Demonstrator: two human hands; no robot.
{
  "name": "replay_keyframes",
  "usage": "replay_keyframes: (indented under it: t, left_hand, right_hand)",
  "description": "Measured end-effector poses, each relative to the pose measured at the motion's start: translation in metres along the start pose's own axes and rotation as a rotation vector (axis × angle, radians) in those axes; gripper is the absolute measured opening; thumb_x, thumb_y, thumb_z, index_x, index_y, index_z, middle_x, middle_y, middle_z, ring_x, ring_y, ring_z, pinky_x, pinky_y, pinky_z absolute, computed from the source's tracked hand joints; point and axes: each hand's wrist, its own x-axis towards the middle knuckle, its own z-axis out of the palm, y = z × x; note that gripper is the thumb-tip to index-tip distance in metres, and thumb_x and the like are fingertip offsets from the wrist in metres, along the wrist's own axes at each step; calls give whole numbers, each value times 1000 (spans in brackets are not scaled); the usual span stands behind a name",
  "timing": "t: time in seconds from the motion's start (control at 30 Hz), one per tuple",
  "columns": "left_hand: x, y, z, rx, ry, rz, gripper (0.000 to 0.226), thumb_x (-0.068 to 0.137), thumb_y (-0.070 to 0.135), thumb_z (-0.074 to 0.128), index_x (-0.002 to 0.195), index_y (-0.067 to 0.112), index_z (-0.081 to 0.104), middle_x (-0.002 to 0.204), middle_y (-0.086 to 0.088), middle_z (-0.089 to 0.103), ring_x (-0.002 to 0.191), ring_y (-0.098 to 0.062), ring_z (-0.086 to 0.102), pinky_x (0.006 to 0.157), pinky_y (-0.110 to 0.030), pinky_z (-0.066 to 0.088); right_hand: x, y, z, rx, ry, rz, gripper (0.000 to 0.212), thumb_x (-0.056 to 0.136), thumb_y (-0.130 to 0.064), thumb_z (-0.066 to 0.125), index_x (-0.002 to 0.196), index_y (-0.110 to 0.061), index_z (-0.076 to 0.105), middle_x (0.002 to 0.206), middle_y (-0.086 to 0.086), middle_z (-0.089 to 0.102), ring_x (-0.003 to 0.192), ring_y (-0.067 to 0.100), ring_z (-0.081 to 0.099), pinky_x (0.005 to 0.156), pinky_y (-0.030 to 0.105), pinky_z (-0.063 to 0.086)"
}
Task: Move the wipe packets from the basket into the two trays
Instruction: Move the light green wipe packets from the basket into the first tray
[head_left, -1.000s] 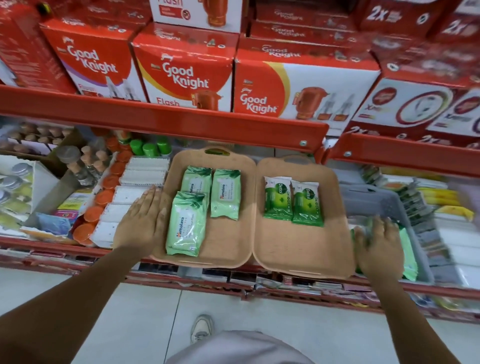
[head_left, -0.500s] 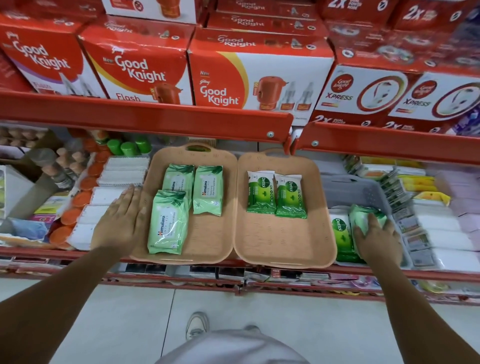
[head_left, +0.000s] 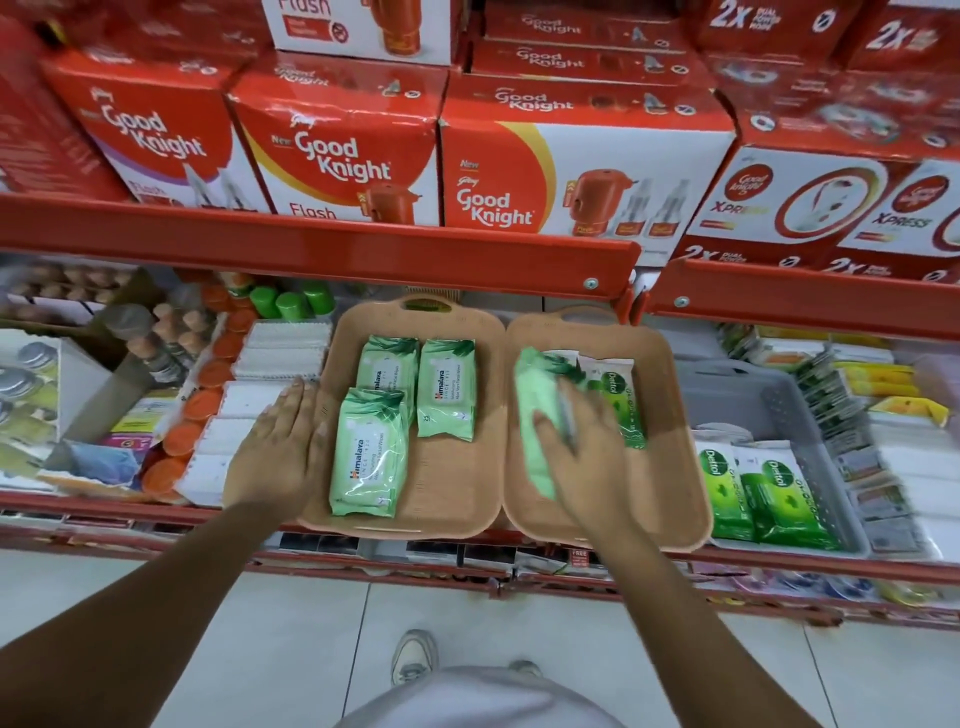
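Two tan trays sit side by side on the lower shelf. The left tray (head_left: 457, 499) holds three pale green Himalaya packets (head_left: 369, 452). The right tray (head_left: 670, 467) holds Dettol packets (head_left: 618, 395), partly hidden by my right hand (head_left: 587, 457). That hand grips a pale green wipe packet (head_left: 535, 415) over the right tray's left half. My left hand (head_left: 280, 447) lies flat, fingers apart, against the left tray's left edge. The grey basket (head_left: 737, 395) to the right still holds two Dettol packets (head_left: 774, 499).
Red shelf rails (head_left: 322, 249) run above the trays, with Good Knight boxes (head_left: 343, 161) stacked on top. White packs and orange-capped bottles (head_left: 202, 410) crowd the shelf left of the trays. Small sachets (head_left: 841, 410) fill the shelf right of the basket. My shoe (head_left: 413, 657) stands on the tiled floor.
My right hand lifted a pale green packet out of the basket and carried it left over the right tray. The left hand stayed by the left tray.
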Motion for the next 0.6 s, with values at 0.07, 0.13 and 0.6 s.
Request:
replay_keyframes:
  t: [0.07,0.13,0.6]
  left_hand:
    - [-1,0,0,6,0,5,67,92,44,10,148,8,18,156,-11,21,144,-21,16,117,-32,8]
    - [-1,-2,0,13,-1,8,65,93,43,11,148,9,17,156,-11,20,144,-20,15,116,-30,6]
    - [0,-5,2,1,14,24,57,96,32,19,147,8,21,154,-11,26,143,-22,22,116,-32,12]
  right_hand:
    - [-8,-30,34,179,-79,43,68,79,-60,39,141,-34,37,146,8,35,118,32,54,87,50,55]
    - [-12,-51,64,249,-125,86,68,77,-61,41,141,-38,35,150,8,30,126,34,47,94,52,51]
    - [-17,-76,142,-150,-262,320,68,94,-17,46,151,-31,10,160,8,-14,145,34,5,115,48,18]
